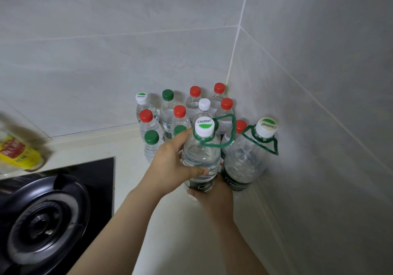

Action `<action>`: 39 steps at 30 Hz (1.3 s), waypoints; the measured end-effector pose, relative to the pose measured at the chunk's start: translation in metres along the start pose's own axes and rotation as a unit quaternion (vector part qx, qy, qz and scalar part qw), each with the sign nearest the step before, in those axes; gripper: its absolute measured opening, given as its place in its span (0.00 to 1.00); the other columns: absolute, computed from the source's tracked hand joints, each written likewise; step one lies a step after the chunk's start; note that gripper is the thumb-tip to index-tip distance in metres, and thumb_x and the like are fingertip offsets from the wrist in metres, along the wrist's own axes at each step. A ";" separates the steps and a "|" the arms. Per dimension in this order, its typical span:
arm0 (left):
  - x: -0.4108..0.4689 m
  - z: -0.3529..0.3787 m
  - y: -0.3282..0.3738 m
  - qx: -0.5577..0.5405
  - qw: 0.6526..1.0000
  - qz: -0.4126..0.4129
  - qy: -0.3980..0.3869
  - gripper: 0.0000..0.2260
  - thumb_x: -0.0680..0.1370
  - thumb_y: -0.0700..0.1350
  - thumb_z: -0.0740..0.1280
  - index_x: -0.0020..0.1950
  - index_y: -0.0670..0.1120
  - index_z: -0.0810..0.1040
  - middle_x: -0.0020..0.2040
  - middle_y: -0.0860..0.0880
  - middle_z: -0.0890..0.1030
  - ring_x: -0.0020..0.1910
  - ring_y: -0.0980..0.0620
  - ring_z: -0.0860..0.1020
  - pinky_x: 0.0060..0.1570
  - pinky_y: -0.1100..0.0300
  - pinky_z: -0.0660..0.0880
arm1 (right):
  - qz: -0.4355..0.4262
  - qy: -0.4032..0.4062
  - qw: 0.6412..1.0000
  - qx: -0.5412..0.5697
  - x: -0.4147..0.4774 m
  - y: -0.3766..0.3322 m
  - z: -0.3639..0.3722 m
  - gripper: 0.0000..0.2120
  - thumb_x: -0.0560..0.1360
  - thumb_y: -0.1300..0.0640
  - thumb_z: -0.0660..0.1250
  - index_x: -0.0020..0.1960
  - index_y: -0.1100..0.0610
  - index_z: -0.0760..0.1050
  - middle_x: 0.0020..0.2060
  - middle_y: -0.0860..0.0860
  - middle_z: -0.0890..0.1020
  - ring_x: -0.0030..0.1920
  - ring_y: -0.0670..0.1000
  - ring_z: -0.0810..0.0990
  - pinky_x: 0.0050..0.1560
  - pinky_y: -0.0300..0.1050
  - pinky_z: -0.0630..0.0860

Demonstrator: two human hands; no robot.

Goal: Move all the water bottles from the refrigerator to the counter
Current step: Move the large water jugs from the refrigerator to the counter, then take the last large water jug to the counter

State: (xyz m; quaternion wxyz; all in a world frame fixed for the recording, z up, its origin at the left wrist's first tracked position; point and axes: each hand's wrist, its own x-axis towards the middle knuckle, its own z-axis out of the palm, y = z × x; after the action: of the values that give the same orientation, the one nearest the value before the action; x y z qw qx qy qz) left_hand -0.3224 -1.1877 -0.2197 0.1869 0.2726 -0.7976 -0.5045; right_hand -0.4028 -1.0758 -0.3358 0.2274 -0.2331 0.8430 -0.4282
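Note:
A large clear water bottle (202,153) with a white cap and green carry loop is upright at the front of the counter (174,221) corner. My left hand (170,166) grips its side, thumb across the front. My right hand (214,196) cups its base from below; whether the base touches the counter is hidden. A second large bottle (244,164) with a green handle stands just right of it, by the wall. Behind them several small bottles (179,121) with red, green and white caps stand packed in the corner.
A black gas hob (49,217) with a round burner fills the lower left. A yellow-labelled container (19,153) stands blurred at the left edge. Grey tiled walls (319,104) close the corner behind and to the right.

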 end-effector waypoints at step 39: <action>-0.174 -0.112 0.017 0.123 0.979 0.009 0.162 0.23 0.71 0.44 0.76 0.65 0.51 0.75 0.59 0.57 0.79 0.57 0.61 0.77 0.60 0.64 0.72 | -0.308 -0.078 0.933 -0.169 -0.125 -0.152 -0.080 0.22 0.71 0.50 0.74 0.64 0.47 0.75 0.58 0.40 0.80 0.59 0.42 0.78 0.61 0.41 0.74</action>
State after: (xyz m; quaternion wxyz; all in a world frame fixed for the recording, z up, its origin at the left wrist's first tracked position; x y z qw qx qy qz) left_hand -0.1262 -1.1517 -0.1607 0.2835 0.3642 -0.8150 -0.3503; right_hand -0.3206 -1.0328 -0.1440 0.1066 -0.5494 0.7691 -0.3087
